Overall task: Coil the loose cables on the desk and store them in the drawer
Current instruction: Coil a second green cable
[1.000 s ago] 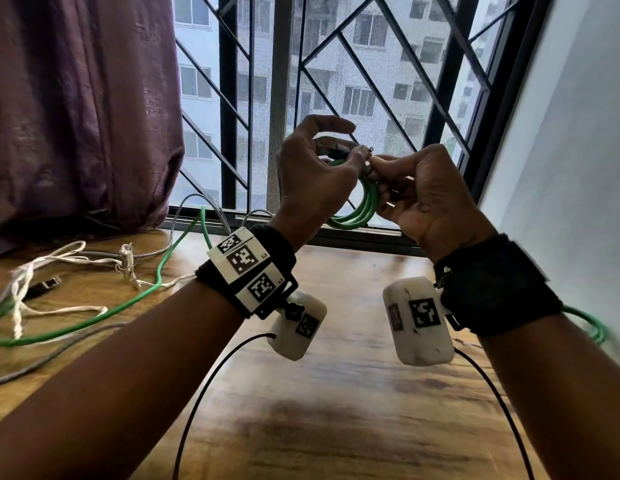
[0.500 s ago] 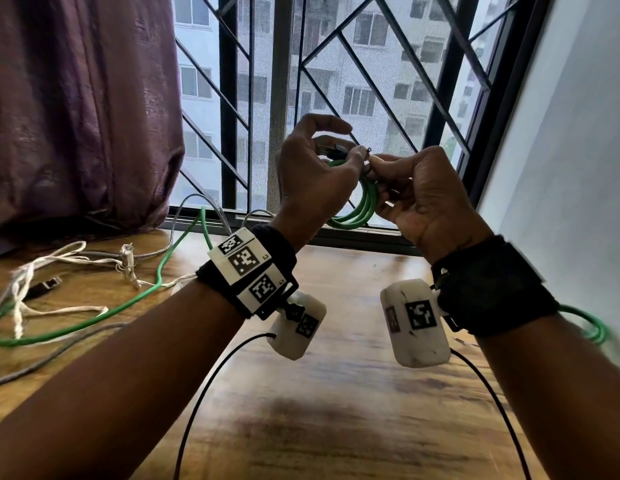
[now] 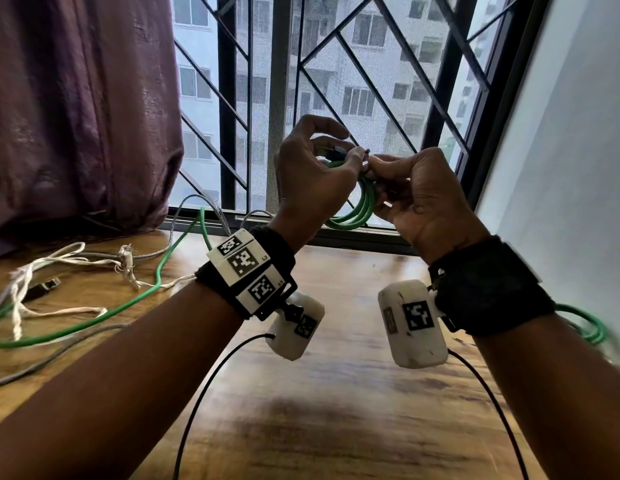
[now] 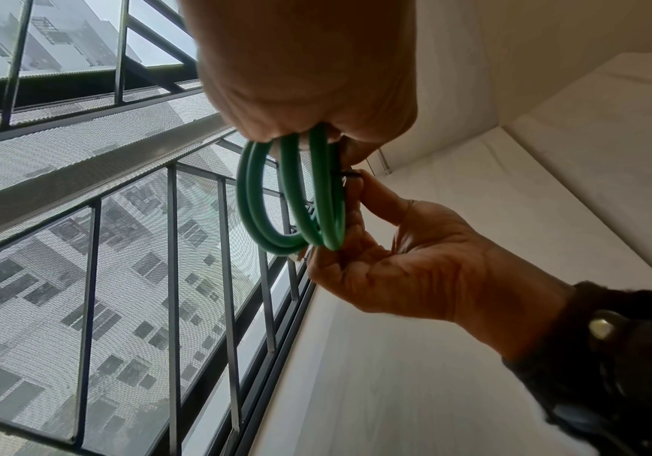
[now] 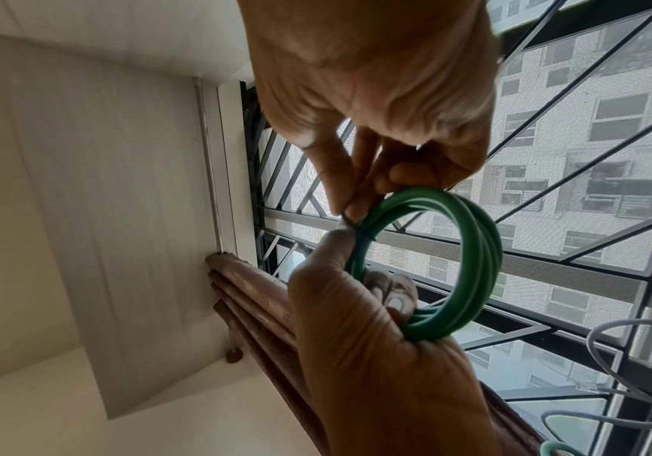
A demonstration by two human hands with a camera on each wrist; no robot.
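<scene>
A green cable wound into a small coil (image 3: 366, 206) is held up in front of the window, above the desk. My left hand (image 3: 312, 181) grips the coil with fingers curled through the loops (image 5: 472, 262). My right hand (image 3: 419, 195) is right beside it, and its thumb and forefinger pinch a thin black tie (image 5: 357, 226) wrapped round the coil's strands. In the left wrist view the loops (image 4: 293, 200) hang out of my left fist (image 4: 308, 92), with the right hand (image 4: 414, 271) touching them from below.
On the wooden desk (image 3: 336, 427) at left lie a long loose green cable (image 3: 94, 317), a white cord (image 3: 59, 261) and a grey cable (image 3: 52, 355). Another green coil (image 3: 592, 327) lies by the right wall. A purple curtain (image 3: 76, 116) and the window grille (image 3: 371, 81) stand behind.
Both hands stay at the coil in almost the same pose. My right wrist has drifted slightly left.
</scene>
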